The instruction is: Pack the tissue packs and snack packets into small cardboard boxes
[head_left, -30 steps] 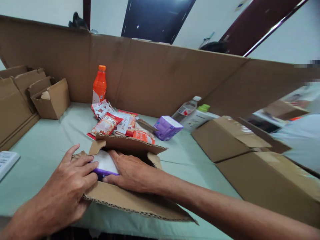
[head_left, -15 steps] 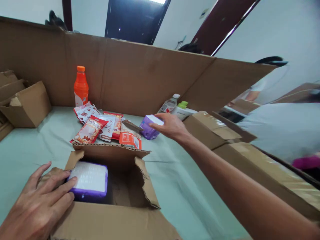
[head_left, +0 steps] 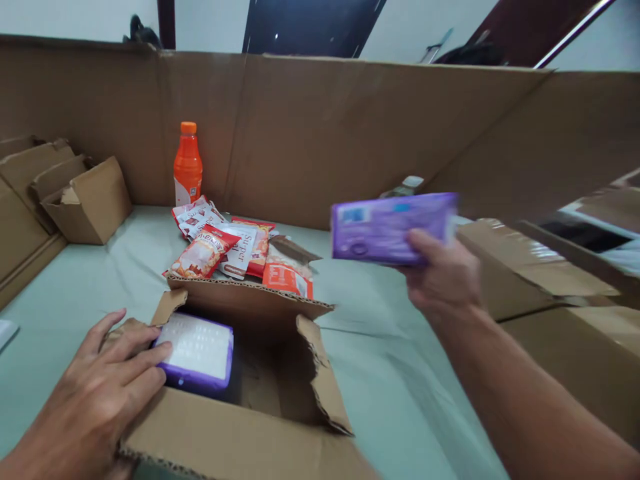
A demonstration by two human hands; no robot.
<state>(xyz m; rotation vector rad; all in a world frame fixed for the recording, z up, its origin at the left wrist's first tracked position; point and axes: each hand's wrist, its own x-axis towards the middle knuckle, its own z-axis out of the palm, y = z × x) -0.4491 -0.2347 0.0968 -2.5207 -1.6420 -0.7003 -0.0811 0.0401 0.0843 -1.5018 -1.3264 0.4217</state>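
An open cardboard box [head_left: 250, 427] stands in front of me, with a purple-and-white tissue pack [head_left: 197, 347] at the left inside it. My left hand [head_left: 113, 383] is closed over the box's left side, its thumb partly hidden. Its fingertips reach the pack's edge. To the right, my right hand [head_left: 445, 273] grips a second purple tissue pack [head_left: 383, 230] above the table, broad printed side towards me and slightly blurred. Behind the box lies a heap of snack packets, among them a red-and-white packet [head_left: 203, 252] and an orange-labelled pouch [head_left: 287, 279].
An orange drink bottle [head_left: 189, 167] stands upright by the cardboard wall [head_left: 310, 133]. Smaller cardboard boxes [head_left: 103, 203] sit at the left, larger taped boxes [head_left: 540, 267] at the right. A clear bottle's cap [head_left: 413, 181] shows behind the raised pack.
My right hand has lifted the second tissue pack off the table and turned its broad side towards me. My left hand stays at the box. The view has swung right.
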